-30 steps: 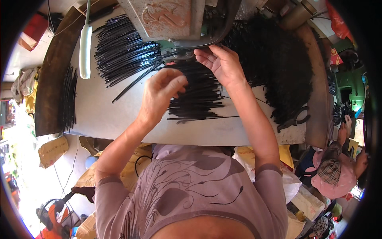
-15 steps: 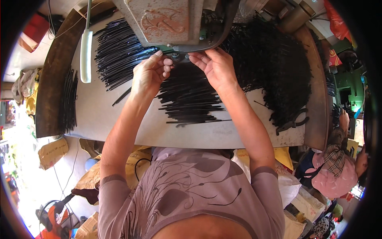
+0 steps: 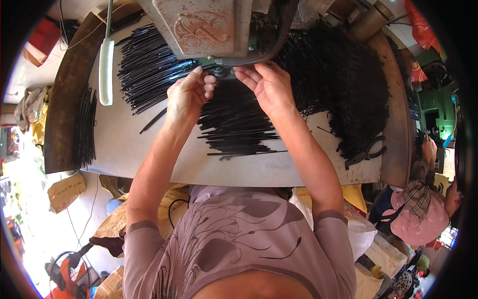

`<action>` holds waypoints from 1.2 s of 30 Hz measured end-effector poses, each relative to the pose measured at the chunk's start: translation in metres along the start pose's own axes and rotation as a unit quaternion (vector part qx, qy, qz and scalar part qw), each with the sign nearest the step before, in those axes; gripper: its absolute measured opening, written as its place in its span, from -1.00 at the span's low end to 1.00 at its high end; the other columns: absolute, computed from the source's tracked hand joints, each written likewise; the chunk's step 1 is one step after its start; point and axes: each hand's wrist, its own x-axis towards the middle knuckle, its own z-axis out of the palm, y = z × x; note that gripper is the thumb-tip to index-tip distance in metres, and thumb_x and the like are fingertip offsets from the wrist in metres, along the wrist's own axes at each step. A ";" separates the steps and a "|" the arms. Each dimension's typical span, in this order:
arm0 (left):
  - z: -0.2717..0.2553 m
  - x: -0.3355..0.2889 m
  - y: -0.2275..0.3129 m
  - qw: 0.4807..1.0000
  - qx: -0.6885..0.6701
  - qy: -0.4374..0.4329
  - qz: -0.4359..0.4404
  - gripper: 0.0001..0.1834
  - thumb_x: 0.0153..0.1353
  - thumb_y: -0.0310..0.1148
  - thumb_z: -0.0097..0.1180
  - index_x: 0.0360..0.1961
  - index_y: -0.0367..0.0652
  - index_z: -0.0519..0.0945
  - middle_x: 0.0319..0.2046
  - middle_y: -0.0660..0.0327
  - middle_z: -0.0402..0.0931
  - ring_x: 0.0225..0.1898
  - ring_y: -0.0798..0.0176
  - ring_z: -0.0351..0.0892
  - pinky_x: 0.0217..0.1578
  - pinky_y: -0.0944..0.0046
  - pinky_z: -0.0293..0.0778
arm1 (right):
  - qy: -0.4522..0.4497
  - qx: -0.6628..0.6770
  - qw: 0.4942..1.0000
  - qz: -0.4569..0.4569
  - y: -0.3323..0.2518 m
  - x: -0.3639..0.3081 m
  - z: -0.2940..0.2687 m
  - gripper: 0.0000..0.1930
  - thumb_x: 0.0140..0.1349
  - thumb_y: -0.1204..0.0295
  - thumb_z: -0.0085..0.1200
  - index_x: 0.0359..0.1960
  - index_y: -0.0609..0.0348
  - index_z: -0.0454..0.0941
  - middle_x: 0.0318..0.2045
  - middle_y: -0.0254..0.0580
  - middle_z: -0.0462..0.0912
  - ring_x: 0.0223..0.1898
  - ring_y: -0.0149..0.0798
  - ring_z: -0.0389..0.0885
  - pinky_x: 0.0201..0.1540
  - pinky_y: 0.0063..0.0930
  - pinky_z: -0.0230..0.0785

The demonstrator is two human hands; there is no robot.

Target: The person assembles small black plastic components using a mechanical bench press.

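Both hands are raised to the underside of a worn grey machine head [image 3: 204, 25] with a faded red emblem. My left hand [image 3: 186, 94] is closed in a pinch at the left of a small metal fitting [image 3: 218, 71]. Opposite it, at the right of the fitting, my right hand [image 3: 271, 87] is also closed, thumb and fingertips together. Whatever lies between the fingertips is too small or hidden to make out. Below and between the hands lies a stack of thin black rods [image 3: 236, 124]. A second bundle of black rods [image 3: 147, 65] lies left of my left hand.
A large tangled heap of black pieces [image 3: 343, 74] covers the table's right side, with black-handled pliers [image 3: 366, 153] at its near edge. A white tube lamp [image 3: 106, 72] hangs at left. Brown raised edges flank the pale tabletop [image 3: 199, 172]. Another person [image 3: 418, 214] sits at far right.
My hands stay at almost the same place under the machine head, with only slight finger and wrist shifts. The hanging lamp has swung a little to the left.
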 end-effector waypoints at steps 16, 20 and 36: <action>-0.009 0.009 0.004 0.999 -0.019 -0.001 -0.026 -0.83 0.13 -0.35 -0.01 -0.36 -0.26 0.44 -0.49 0.18 0.51 -0.52 0.39 0.44 -0.49 0.47 0.37 | -0.176 -0.550 0.810 0.102 -0.109 -0.022 -0.054 -0.78 0.06 0.35 -0.01 -0.37 0.29 0.49 -0.65 -0.20 0.52 -0.76 -0.46 0.41 -0.72 -0.63 0.26; -0.013 0.012 0.012 0.997 -0.016 -0.049 -0.066 -0.83 0.14 -0.36 -0.03 -0.35 -0.28 0.45 -0.49 0.19 0.50 -0.53 0.40 0.44 -0.54 0.50 0.36 | -0.420 -0.530 0.674 0.296 -0.119 -0.075 -0.059 -0.80 0.05 0.36 0.00 -0.35 0.22 0.54 -0.65 -0.22 0.53 -0.76 -0.48 0.43 -0.71 -0.66 0.26; -0.018 0.001 0.014 0.990 -0.017 -0.120 -0.074 -0.86 0.03 -0.44 0.00 -0.39 -0.28 0.43 -0.35 0.08 0.47 -0.37 0.30 0.45 -0.39 0.41 0.41 | 0.017 -0.682 0.700 -0.213 -0.188 -0.031 -0.114 -0.83 -0.02 0.41 0.07 -0.34 0.10 0.56 -0.50 -0.29 0.55 -0.54 -0.39 0.50 -0.45 -0.53 0.34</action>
